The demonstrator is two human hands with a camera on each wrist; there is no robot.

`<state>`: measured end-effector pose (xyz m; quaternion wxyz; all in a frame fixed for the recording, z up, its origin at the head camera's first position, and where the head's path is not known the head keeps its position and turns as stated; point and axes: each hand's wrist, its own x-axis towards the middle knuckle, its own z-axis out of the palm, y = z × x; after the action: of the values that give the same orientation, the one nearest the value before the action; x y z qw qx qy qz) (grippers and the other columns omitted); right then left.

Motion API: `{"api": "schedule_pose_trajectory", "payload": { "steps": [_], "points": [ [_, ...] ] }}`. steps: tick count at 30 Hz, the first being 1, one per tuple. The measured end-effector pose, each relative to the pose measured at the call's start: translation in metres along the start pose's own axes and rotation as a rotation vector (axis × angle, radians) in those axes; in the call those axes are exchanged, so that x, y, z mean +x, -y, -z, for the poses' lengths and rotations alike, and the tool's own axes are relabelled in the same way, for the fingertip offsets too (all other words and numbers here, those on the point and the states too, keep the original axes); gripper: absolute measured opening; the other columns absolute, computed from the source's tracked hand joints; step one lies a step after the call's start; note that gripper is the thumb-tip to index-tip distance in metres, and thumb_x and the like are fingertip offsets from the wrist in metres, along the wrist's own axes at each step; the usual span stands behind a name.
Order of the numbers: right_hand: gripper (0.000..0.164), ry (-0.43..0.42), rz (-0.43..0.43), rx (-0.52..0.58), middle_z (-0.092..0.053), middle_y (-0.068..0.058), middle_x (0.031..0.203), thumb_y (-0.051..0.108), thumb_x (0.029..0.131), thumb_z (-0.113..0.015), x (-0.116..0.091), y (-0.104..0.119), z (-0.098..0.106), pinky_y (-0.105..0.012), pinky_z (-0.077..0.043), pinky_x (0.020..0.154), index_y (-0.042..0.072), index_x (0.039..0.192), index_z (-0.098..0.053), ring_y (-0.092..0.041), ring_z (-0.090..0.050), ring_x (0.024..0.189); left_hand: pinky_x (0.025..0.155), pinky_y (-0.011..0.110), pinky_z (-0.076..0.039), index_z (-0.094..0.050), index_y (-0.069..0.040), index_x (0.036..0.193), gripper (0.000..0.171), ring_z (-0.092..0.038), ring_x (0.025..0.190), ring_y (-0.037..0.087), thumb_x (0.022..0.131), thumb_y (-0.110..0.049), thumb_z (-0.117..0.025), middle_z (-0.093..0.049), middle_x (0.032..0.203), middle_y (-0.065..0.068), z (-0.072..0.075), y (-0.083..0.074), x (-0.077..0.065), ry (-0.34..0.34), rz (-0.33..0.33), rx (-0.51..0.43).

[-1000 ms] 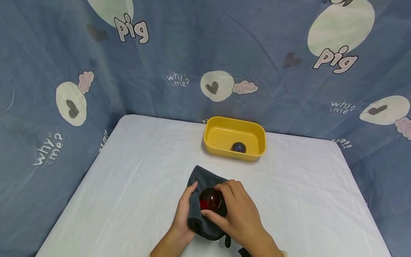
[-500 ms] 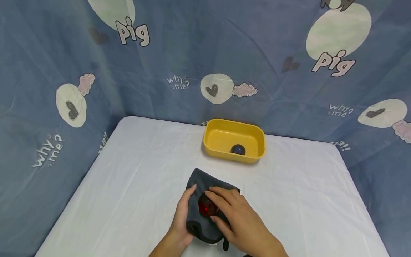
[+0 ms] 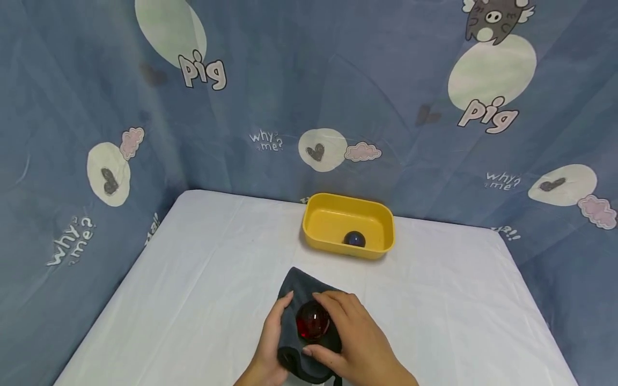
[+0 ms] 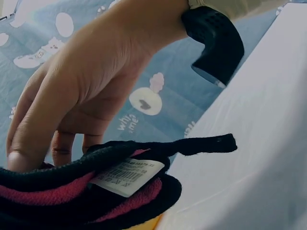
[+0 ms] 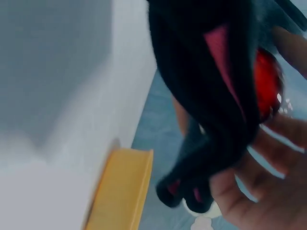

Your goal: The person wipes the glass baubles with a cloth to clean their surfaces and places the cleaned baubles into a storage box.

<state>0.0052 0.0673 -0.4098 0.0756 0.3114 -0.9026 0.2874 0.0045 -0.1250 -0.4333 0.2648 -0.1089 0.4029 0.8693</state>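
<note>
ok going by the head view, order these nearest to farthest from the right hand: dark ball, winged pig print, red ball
1. Red ball: between the right hand's thumb and fingers, over the dark cloth.
2. Dark ball: beyond the hand, inside the yellow tray.
3. Winged pig print: upper right, on the blue backdrop.

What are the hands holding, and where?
The left hand holds the dark cloth by its left edge. The right hand is at the red ball; whether it grips, I can't tell.
</note>
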Motion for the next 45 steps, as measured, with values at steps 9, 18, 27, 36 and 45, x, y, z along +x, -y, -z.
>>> {"api": "schedule_pose_trajectory", "payload": {
  "steps": [9,18,27,36,45],
  "points": [
    [0.068,0.096,-0.003,0.068,-0.049,0.012,0.149,0.032,0.093,-0.082,-0.001,-0.002,0.007,-0.040,-0.050,0.105,0.024,0.153,-0.051,-0.009,-0.047,0.129,0.112,0.033,-0.037,-0.020,-0.005,0.160,0.075,-0.045,0.135,0.016,0.108,-0.057,-0.033,-0.042,0.153,0.006,-0.002,-0.001,-0.001,-0.030,-0.001,0.013],
    [0.063,-0.057,-0.037,0.017,-0.055,0.012,0.130,0.050,0.084,-0.087,0.001,0.002,-0.003,-0.035,-0.053,0.099,0.019,0.133,-0.062,-0.006,-0.050,0.119,0.112,0.033,-0.038,-0.023,-0.005,0.159,0.073,-0.047,0.133,0.016,0.108,-0.055,-0.035,-0.044,0.149,0.006,-0.005,-0.001,-0.003,-0.054,-0.008,0.008],
    [0.073,-0.094,-0.011,0.013,-0.057,0.008,0.136,0.052,0.084,-0.086,0.002,0.000,-0.007,-0.036,-0.053,0.098,0.018,0.142,-0.056,-0.009,-0.051,0.118,0.117,0.036,-0.033,-0.018,-0.006,0.163,0.074,-0.041,0.141,0.020,0.109,-0.054,-0.034,-0.037,0.159,0.010,-0.006,-0.003,-0.002,-0.068,-0.028,0.017],
    [0.073,0.024,0.006,0.105,-0.052,0.016,0.151,0.032,0.089,-0.086,0.002,-0.005,0.005,-0.041,-0.052,0.100,0.027,0.153,-0.052,-0.007,-0.050,0.124,0.118,0.036,-0.032,-0.014,-0.005,0.164,0.075,-0.036,0.145,0.022,0.109,-0.054,-0.032,-0.031,0.162,0.013,-0.007,-0.006,0.002,-0.044,-0.023,0.006],
    [0.067,-0.063,0.010,0.096,-0.057,0.014,0.142,0.037,0.084,-0.090,0.002,-0.006,-0.005,-0.039,-0.052,0.101,0.021,0.142,-0.060,-0.009,-0.052,0.123,0.117,0.035,-0.032,-0.015,-0.006,0.163,0.075,-0.037,0.143,0.021,0.108,-0.054,-0.033,-0.034,0.159,0.010,-0.005,-0.003,0.001,-0.071,-0.013,0.002]
  ]
}}
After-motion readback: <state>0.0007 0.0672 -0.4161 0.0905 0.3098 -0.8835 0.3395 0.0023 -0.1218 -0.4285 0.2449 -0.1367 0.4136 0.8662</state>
